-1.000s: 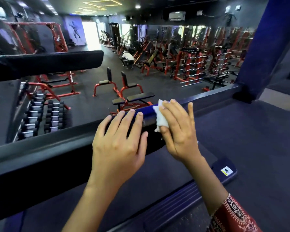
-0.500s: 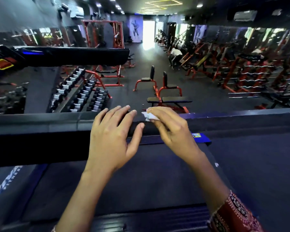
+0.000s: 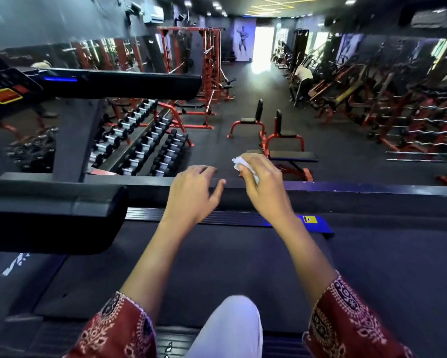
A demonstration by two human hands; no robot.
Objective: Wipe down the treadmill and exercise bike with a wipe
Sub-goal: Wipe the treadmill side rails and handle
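Two bare hands reach fwd over the treadmill (image 3: pixel 217 267), both at its front rail (image 3: pixel 346 189). Right hand (image 3: pixel 265 182) is curled into a loose fist round a crumpled white wipe (image 3: pixel 244 165); the wipe pokes out at the fingertips and along the palm side, just above the rail's top edge, prob. touching it, though blur makes contact hard to call. Left hand (image 3: pixel 194 192) is open, fingers spread and bent, holding nothing, fingertips on or just over the same top edge, just beside the right hand.

Dark belt runs under both forearms, w/ a blue strip (image 3: pixel 312 224) and a small yellow label at the belt's front right corner. A black padded handrail (image 3: pixel 49 215) crosses the left edge, and the console (image 3: pixel 8 94) w/ coloured buttons sits up at the far left. Red patterned sleeves (image 3: pixel 346 319) and a pale trouser knee (image 3: pixel 230 326) fill the near edge. Beyond the rail: dumbbell rack (image 3: pixel 145 140) and red benches (image 3: pixel 269 135) on the gym floor below.
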